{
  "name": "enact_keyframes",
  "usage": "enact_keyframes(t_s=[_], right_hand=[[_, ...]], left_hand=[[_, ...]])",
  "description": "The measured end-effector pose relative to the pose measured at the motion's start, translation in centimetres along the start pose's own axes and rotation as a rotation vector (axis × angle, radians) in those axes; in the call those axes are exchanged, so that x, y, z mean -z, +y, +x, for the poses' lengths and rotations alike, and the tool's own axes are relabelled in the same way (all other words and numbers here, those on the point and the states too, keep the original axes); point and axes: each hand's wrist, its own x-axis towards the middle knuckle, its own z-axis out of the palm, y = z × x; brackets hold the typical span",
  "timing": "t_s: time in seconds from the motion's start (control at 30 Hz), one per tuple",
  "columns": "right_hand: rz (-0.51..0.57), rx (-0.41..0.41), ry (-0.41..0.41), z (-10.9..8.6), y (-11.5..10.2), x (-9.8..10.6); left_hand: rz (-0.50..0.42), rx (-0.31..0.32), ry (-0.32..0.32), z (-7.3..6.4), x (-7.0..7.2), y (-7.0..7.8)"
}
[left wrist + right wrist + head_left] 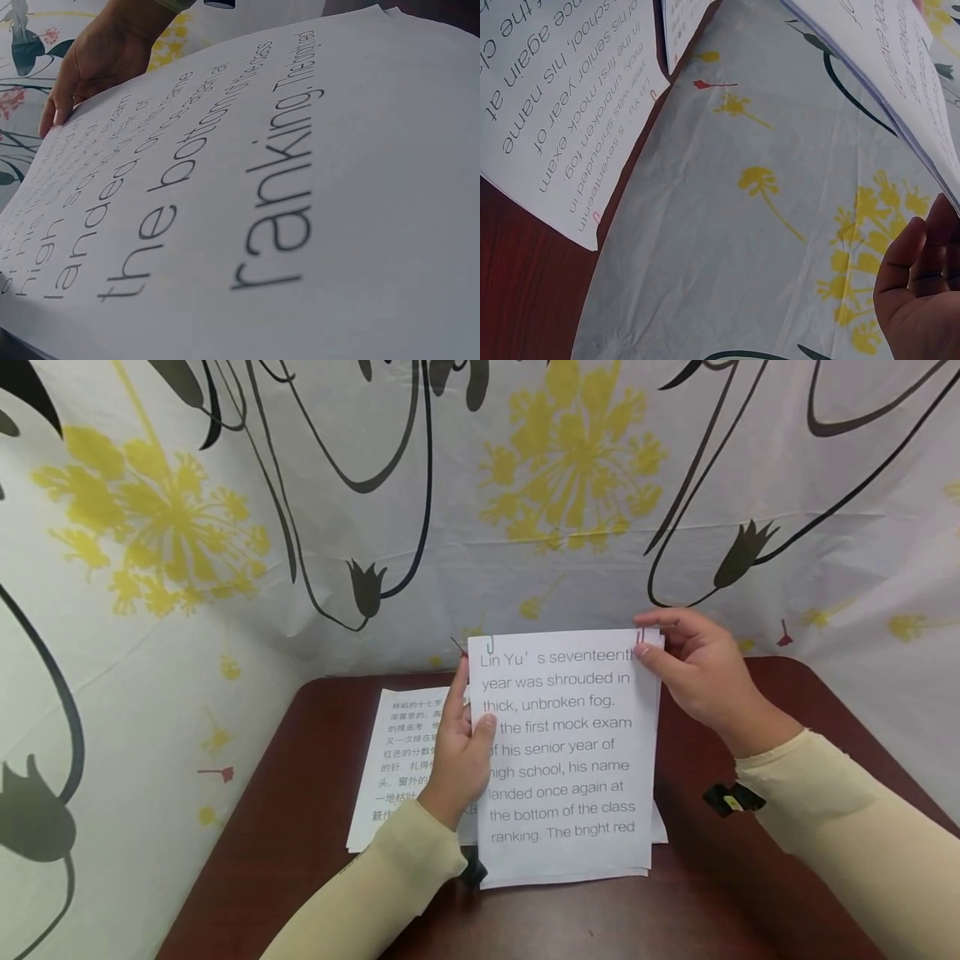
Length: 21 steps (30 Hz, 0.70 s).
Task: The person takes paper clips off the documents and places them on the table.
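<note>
My left hand (pixel 459 768) grips the left edge of an upright stack of printed sheets (pixel 566 852), thumb on the front, fingers behind. My right hand (pixel 701 672) pinches the stack's top right corner, its thumb tip by a red paper clip (pixel 640 637). A greenish paper clip (pixel 491 645) sits on the top left edge. Large English text covers the front page. In the left wrist view the page fills most of the frame, with the right hand (pixel 105 60) at its far edge. The right wrist view shows the right hand (pixel 922 300) partly cut off under the sheets.
Sheets with Chinese text (pixel 375 777) lie on the dark red table (pixel 247 843) behind the held stack. English-text sheets (pixel 562 135) with reddish clips (pixel 596 217) also lie there, largely hidden in the head view. A flower-patterned curtain (pixel 450 527) surrounds the table.
</note>
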Motion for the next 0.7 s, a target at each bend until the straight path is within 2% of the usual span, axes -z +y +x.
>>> enact_keyframes(t_s=[0.13,0.7], right_hand=[[0.000,0.002,-0.003,0.15,-0.21,-0.02],[0.021,0.032,0.015,0.96,-0.80,0.16]], left_hand=[[-0.013,0.015,-0.003,-0.06,0.09,-0.01],[-0.002,0.007,-0.009,-0.23,0.16,0.11]])
